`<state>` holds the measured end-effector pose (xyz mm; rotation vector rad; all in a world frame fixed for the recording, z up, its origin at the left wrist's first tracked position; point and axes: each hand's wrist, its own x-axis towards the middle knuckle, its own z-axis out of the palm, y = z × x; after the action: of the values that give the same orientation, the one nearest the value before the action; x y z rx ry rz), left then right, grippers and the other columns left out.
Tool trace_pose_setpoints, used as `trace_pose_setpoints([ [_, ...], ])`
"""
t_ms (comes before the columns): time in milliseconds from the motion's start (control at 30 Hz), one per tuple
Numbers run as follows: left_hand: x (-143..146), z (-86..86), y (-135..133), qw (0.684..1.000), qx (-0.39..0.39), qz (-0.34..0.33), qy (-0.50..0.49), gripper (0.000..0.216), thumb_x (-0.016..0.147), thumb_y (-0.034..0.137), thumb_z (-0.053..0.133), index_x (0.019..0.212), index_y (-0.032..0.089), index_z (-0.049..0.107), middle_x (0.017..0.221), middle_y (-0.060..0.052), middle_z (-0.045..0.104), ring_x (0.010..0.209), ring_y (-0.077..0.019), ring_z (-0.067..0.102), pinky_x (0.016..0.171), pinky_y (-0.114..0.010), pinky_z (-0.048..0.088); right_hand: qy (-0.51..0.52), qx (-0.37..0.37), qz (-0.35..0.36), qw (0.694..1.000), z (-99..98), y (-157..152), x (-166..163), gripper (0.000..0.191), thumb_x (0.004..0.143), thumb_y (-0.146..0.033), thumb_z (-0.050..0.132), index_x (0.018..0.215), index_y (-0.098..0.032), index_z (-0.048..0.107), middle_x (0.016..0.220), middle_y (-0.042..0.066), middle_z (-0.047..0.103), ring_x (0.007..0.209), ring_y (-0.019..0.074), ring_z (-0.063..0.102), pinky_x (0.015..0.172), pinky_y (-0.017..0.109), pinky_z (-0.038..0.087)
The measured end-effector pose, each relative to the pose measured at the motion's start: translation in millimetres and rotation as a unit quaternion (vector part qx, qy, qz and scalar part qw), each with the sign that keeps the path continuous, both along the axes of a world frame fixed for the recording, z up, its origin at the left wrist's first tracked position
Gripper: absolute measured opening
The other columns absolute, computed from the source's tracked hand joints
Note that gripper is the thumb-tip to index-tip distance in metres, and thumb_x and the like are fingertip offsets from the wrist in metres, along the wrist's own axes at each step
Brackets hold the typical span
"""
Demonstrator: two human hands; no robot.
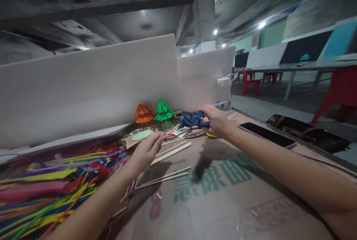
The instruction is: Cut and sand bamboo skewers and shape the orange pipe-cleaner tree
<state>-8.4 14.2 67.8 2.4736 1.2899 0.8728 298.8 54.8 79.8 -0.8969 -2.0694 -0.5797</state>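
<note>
My right hand is closed around a blue hot glue gun, raised above the far part of the cardboard sheet. The gun is somewhat blurred, and its front end points left. My left hand pinches a thin wooden stick that slants up toward the gun. Several more wooden sticks lie on the cardboard to the right of my left hand. Behind that hand is a metal dish with a pale green disc.
An orange tiered paper tree and a green one stand before a white board. Colourful strips are heaped at left. On the right are a plastic bottle, a phone and a dark bag.
</note>
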Motion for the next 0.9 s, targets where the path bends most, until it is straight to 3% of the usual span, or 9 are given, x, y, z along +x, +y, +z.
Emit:
trace_pose_setpoints([
  [67,-2.0,0.8,2.5,0.998,0.001,0.015,0.061,0.042,0.102,0.042,0.027,0.094,0.016,0.059,0.076,-0.001,0.058,0.069,-0.0161,0.053,0.066,-0.025,0.042,0.004,-0.030,0.001,1.000,-16.8,7.6,-1.5,0.043,0.070,-0.020,0.065,0.112,-0.013,0.059,0.106,0.016,0.068,0.096,0.0308,0.062,0.084,0.040,0.048],
  [200,-8.7,-2.0,7.8,0.988,-0.051,0.011,0.144,0.034,0.098,0.040,0.042,0.094,0.017,0.067,0.087,-0.005,0.069,0.077,-0.0190,0.062,0.069,-0.026,0.044,0.004,-0.077,0.001,0.997,-53.9,14.4,-10.5,0.047,0.073,-0.022,0.065,0.118,-0.011,0.058,0.118,0.019,0.068,0.107,0.0336,0.062,0.091,0.044,0.048],
  [300,-11.1,-8.5,10.4,0.978,-0.075,-0.001,0.195,0.028,0.095,0.038,0.051,0.093,0.018,0.071,0.092,-0.006,0.073,0.081,-0.0204,0.065,0.069,-0.026,0.044,-0.027,-0.114,0.016,0.993,-69.6,13.4,-16.1,0.046,0.072,-0.025,0.067,0.116,-0.012,0.060,0.116,0.019,0.068,0.106,0.0348,0.062,0.091,0.045,0.049],
  [433,-8.8,-9.7,11.0,0.970,-0.064,0.007,0.235,0.023,0.092,0.034,0.057,0.098,0.020,0.073,0.104,-0.007,0.075,0.095,-0.0226,0.066,0.078,-0.027,0.045,-0.119,-0.126,0.050,0.984,-70.1,12.3,-17.9,0.052,0.066,-0.018,0.068,0.117,-0.013,0.062,0.115,0.018,0.068,0.107,0.0348,0.062,0.093,0.045,0.048],
  [533,-13.8,3.4,4.7,0.963,-0.051,0.043,0.261,0.027,0.090,0.031,0.056,0.107,0.019,0.072,0.111,-0.010,0.074,0.099,-0.0234,0.065,0.082,-0.028,0.045,-0.166,-0.109,0.056,0.978,-66.9,12.8,-17.9,0.054,0.064,-0.018,0.067,0.117,-0.011,0.063,0.117,0.021,0.067,0.107,0.0367,0.062,0.091,0.047,0.048],
  [700,-40.3,25.1,-30.2,0.916,-0.118,0.082,0.374,0.016,0.077,0.027,0.063,0.076,0.019,0.076,0.072,-0.007,0.073,0.064,-0.0200,0.064,0.060,-0.027,0.042,-0.144,-0.129,0.025,0.981,-69.3,15.4,-18.1,0.044,0.074,-0.026,0.067,0.116,-0.010,0.064,0.115,0.020,0.068,0.106,0.0350,0.063,0.088,0.044,0.049],
  [800,-52.2,19.6,-51.5,0.872,-0.169,0.085,0.452,0.013,0.070,0.023,0.065,0.072,0.019,0.077,0.068,-0.008,0.072,0.063,-0.0226,0.065,0.055,-0.028,0.039,-0.130,-0.135,0.013,0.982,-70.6,16.5,-18.3,0.042,0.078,-0.031,0.068,0.114,-0.012,0.064,0.113,0.019,0.069,0.104,0.0337,0.064,0.087,0.042,0.049],
  [900,-55.9,7.1,-58.7,0.867,-0.165,0.083,0.463,0.017,0.070,0.020,0.062,0.075,0.017,0.078,0.072,-0.012,0.073,0.065,-0.0253,0.067,0.056,-0.029,0.041,-0.146,-0.128,0.031,0.980,-69.3,15.7,-18.5,0.042,0.076,-0.027,0.068,0.115,-0.012,0.064,0.113,0.018,0.069,0.104,0.0332,0.064,0.088,0.042,0.049],
])
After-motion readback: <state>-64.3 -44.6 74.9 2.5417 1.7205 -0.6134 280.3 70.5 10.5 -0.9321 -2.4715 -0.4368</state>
